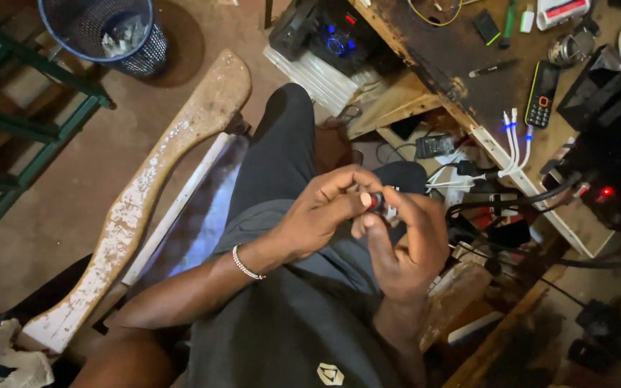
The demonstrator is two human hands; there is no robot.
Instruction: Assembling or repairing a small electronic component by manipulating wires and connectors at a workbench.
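Red and black, a small cylindrical part (376,200) sits pinched between both hands above the person's lap, just in front of the cluttered bench (461,65). The left hand (321,212) closes its grip on the part from one side with thumb and fingertips; the right hand (407,241) curls its grip on the other end, though what the right fingers do exactly is hard to tell, since the part is tiny and partly hidden. Held this way over the dark trousers and a floor (73,187) littered with cables, the part could slip and vanish among the wires if either pinch loosens, and a tug from the white cables (515,147) nearby could snag it. A blue mesh wastebasket (106,32) stands on the floor well apart, holding crumpled pale scraps. On the bench lie a small phone (542,93), a pen (494,68) and a round metal tin (568,49), whose contents cannot be seen.
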